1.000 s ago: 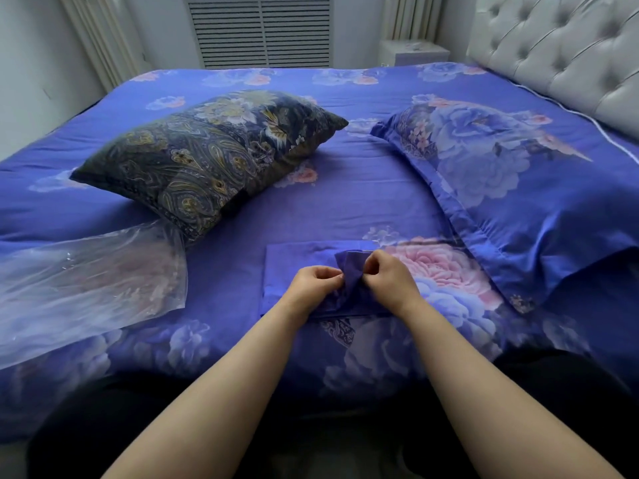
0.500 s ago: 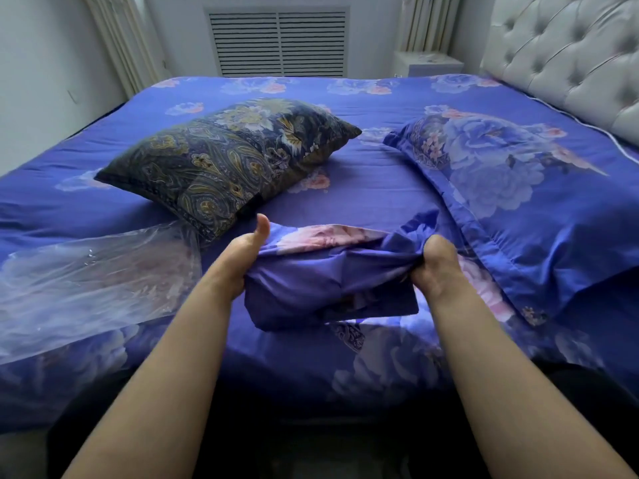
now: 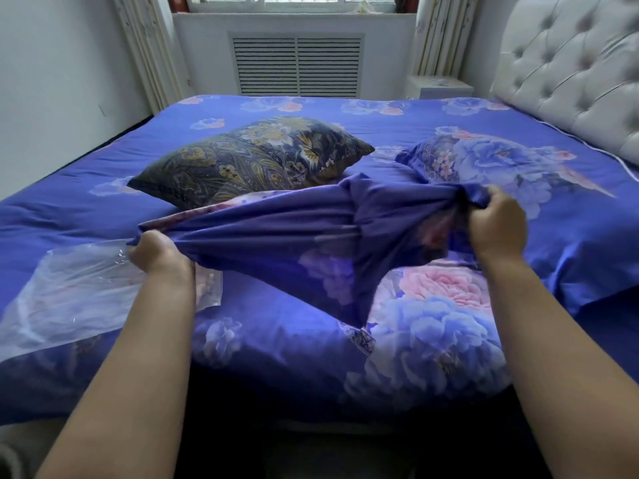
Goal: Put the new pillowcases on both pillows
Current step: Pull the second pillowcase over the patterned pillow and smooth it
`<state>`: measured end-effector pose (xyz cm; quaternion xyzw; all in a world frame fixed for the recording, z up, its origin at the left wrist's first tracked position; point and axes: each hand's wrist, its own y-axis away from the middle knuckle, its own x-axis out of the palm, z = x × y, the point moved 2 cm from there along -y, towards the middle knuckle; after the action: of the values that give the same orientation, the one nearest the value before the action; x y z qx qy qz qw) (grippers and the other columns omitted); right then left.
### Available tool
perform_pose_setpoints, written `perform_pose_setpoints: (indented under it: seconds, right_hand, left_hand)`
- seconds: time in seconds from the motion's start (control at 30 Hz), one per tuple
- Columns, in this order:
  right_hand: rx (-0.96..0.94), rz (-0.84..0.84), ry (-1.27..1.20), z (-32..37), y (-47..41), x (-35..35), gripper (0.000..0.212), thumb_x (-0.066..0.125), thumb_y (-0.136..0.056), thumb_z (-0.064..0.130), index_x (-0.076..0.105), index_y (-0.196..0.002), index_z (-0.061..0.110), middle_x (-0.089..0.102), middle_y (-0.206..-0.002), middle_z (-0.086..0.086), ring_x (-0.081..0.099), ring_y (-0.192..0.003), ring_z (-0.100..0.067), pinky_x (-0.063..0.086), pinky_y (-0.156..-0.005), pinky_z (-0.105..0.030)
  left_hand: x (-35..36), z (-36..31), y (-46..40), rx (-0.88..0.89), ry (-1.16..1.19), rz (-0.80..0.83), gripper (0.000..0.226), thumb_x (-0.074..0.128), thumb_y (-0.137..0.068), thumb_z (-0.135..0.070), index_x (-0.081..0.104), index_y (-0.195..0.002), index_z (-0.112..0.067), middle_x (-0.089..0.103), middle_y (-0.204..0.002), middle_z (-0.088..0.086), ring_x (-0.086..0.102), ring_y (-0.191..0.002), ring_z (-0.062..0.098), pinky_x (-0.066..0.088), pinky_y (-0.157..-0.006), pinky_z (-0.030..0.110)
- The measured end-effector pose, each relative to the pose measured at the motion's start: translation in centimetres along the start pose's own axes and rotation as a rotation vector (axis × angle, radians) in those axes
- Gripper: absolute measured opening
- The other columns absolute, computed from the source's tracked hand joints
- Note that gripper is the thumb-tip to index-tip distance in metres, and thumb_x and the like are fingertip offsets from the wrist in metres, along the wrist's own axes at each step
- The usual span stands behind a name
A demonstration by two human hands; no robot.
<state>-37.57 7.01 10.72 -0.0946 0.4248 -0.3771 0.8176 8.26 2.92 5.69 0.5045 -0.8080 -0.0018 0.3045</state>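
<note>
Between left hand and right hand, taut pillowcase, fingertips hidden.

The pillowcase stretched across the middle of the frame is plain violet-blue, with a pink floral edge at its upper left. The pillow above it is dark navy with gold paisley. The pillow at upper right and the bed sheet are violet-blue with lavender and pink peonies. The headboard is pale grey.
</note>
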Motion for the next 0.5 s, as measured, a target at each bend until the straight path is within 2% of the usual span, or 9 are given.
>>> perform_pose_setpoints:
  seconds: [0.07, 0.13, 0.17, 0.23, 0.27, 0.33, 0.4, 0.47, 0.5]
  right_hand:
    - [0.073, -0.099, -0.136, 0.0, -0.3, -0.6, 0.023, 0.045, -0.091, 0.023, 0.058, -0.09, 0.004, 0.061, -0.096, -0.029, 0.055, -0.087, -0.041, 0.03, -0.065, -0.036]
    - [0.112, -0.092, -0.23, 0.0, -0.5, -0.4, 0.022, 0.047, -0.09, 0.024, 0.05, -0.074, 0.01, 0.056, -0.083, -0.026, 0.047, -0.074, -0.028, 0.026, -0.063, -0.031]
    - [0.121, -0.079, -0.281, 0.0, -0.6, -0.3, 0.023, 0.047, -0.089, 0.026, 0.046, -0.07, 0.011, 0.05, -0.077, -0.021, 0.041, -0.073, -0.023, 0.026, -0.062, -0.029]
    - [0.12, -0.057, -0.371, 0.3, -0.8, -0.1, 0.025, 0.046, -0.09, 0.028, 0.047, -0.073, 0.01, 0.045, -0.074, -0.013, 0.035, -0.073, -0.019, 0.025, -0.06, -0.026]
    - [0.12, -0.037, -0.404, 0.5, -0.9, -0.1, 0.026, 0.047, -0.091, 0.028, 0.049, -0.075, 0.008, 0.044, -0.074, -0.012, 0.033, -0.072, -0.019, 0.025, -0.059, -0.026]
    - [0.131, 0.002, -0.521, 1.1, -1.2, -0.5, 0.022, 0.053, -0.085, 0.029, 0.052, -0.076, 0.008, 0.041, -0.072, -0.008, 0.033, -0.07, -0.018, 0.027, -0.058, -0.028]
    - [0.211, 0.036, -0.66, 1.7, -1.7, -0.7, 0.021, 0.056, -0.068, 0.03, 0.054, -0.077, 0.011, 0.04, -0.07, -0.003, 0.034, -0.064, -0.013, 0.032, -0.054, -0.025]
    - [0.254, 0.067, -0.686, 1.8, -2.3, 0.0, 0.037, 0.058, -0.054, 0.031, 0.06, -0.085, 0.011, 0.049, -0.077, -0.003, 0.043, -0.066, -0.012, 0.04, -0.059, -0.027]
    - [0.237, 0.147, -0.68, 2.0, -2.4, 0.8, 0.054, 0.061, -0.049, 0.03, 0.062, -0.098, 0.008, 0.055, -0.087, -0.005, 0.051, -0.074, -0.014, 0.045, -0.066, -0.03]
  left_hand:
    - [-0.3, -0.6, 0.6, 0.122, -0.055, -0.002, 0.032, 0.037, -0.09, -0.002, 0.047, -0.119, -0.009, 0.052, -0.114, 0.007, 0.059, -0.098, 0.026, 0.049, -0.083, 0.031]
    - [-0.8, -1.1, 0.5, 0.322, -0.134, -0.024, 0.03, 0.037, -0.083, -0.002, 0.049, -0.109, -0.01, 0.053, -0.11, 0.009, 0.058, -0.1, 0.029, 0.046, -0.088, 0.029]
    - [-0.9, -1.7, 0.5, 0.412, -0.147, -0.044, 0.026, 0.038, -0.08, -0.005, 0.049, -0.103, -0.011, 0.054, -0.106, 0.007, 0.057, -0.096, 0.027, 0.046, -0.089, 0.026]
    - [-1.1, -2.8, 0.4, 0.557, -0.161, -0.059, 0.01, 0.043, -0.081, -0.009, 0.042, -0.087, -0.017, 0.049, -0.089, 0.0, 0.048, -0.08, 0.021, 0.042, -0.08, 0.016]
    - [-1.1, -3.4, 0.1, 0.615, -0.153, -0.075, 0.01, 0.046, -0.084, -0.011, 0.038, -0.084, -0.018, 0.046, -0.085, -0.001, 0.044, -0.076, 0.019, 0.039, -0.075, 0.014]
    - [-1.2, -4.5, 0.2, 0.678, -0.137, -0.102, 0.012, 0.05, -0.088, -0.017, 0.038, -0.086, -0.019, 0.046, -0.084, -0.003, 0.046, -0.073, 0.012, 0.038, -0.073, 0.012]
    - [-1.2, -5.8, 0.9, 0.701, -0.108, -0.118, 0.012, 0.053, -0.088, -0.02, 0.041, -0.086, -0.018, 0.045, -0.081, -0.008, 0.045, -0.072, 0.009, 0.037, -0.072, 0.01]
    - [-0.8, -5.9, 1.0, 0.703, -0.195, -0.093, 0.011, 0.052, -0.088, -0.019, 0.05, -0.092, -0.009, 0.055, -0.088, -0.001, 0.053, -0.079, 0.014, 0.037, -0.075, 0.012]
    - [-0.5, -5.5, 1.0, 0.684, -0.334, -0.034, 0.021, 0.052, -0.087, -0.017, 0.054, -0.102, -0.002, 0.061, -0.099, 0.01, 0.058, -0.091, 0.021, 0.038, -0.081, 0.015]
